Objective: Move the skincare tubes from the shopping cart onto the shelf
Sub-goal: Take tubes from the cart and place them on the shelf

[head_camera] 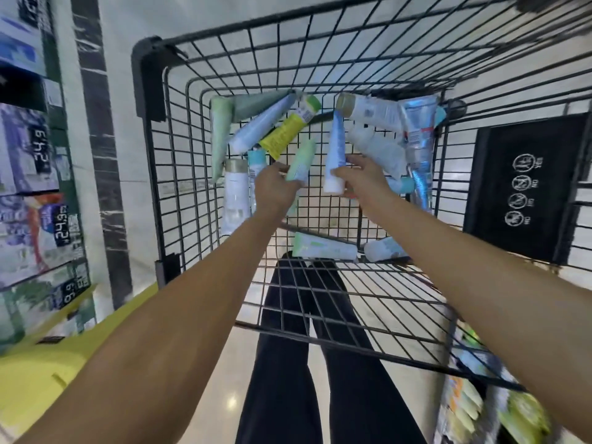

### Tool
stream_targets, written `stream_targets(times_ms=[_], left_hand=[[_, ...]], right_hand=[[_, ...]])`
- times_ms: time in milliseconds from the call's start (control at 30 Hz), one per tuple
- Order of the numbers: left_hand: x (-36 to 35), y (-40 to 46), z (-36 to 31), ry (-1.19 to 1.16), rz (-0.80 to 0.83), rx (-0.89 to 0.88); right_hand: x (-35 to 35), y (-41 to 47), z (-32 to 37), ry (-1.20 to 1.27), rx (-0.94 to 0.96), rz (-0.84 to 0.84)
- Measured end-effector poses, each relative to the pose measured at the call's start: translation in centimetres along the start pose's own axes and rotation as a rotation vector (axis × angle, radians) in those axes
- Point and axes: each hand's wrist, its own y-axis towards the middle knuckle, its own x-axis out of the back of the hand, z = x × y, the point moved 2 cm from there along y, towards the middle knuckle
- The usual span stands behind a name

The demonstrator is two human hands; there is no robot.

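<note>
I see each hand pinching a tube, left green, right blue; loose fingers risk drops into the cart.

Your black wire shopping cart carries loose skincare tubes: a yellow tube, pale green tubes, white-and-blue ones.

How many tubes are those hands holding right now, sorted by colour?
1 pale green plastic tube, gripped by the left hand
1 white and blue plastic tube, gripped by the right hand
Total: 2
</note>
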Motion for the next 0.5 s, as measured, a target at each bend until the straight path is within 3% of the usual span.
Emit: stream_targets(times_ms=[200, 500], left_hand=[[5.4, -5.7, -2.5, -0.198, 0.077, 0.011], [14.7, -21.3, -9.6, -0.351, 0.126, -0.188]], right_hand=[[3.3, -9.3, 2.3, 0.435, -0.028, 0.255], [6.7, -24.6, 5.3, 0.551, 0.161, 0.348]])
